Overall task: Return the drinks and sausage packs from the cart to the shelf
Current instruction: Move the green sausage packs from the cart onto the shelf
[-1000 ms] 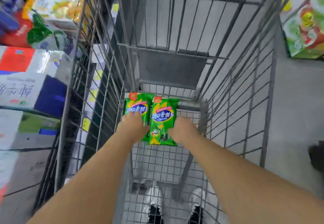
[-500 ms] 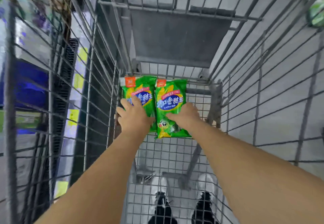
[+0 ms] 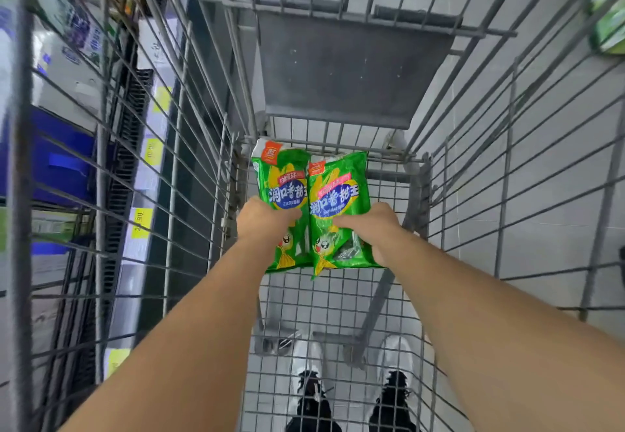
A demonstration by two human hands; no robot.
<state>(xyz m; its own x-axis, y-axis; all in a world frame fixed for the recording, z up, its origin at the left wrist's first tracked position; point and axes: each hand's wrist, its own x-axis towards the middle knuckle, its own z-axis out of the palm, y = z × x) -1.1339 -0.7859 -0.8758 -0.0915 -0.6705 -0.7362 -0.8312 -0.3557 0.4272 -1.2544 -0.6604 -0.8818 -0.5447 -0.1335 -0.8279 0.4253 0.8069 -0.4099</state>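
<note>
- The left hand (image 3: 262, 220) grips the left sausage pack (image 3: 282, 188) at its lower half, fingers curled round its left edge and hidden behind it.
- The right hand (image 3: 368, 225) holds the right sausage pack (image 3: 338, 201) the same way, thumb laid across the front of the glossy film.
- Two packs, counted: flat, crinkly green plastic pouches with blue lettering, yellow corn art and a small orange tag at the top corner. They sit side by side, edges touching, upright and low inside the cart (image 3: 189, 168).
- The cart is grey wire mesh with thin bars on all sides; a flat grey plastic flap (image 3: 348, 73) hangs at the far end above the packs.
- Through the mesh floor show two shoes (image 3: 351, 387), white with black laces, on pale floor tiles.
- To the left, behind the cart bars, stands a shelf (image 3: 67, 100) with blurred boxes and yellow price tags (image 3: 148, 188); the bars lie between the packs and it.
</note>
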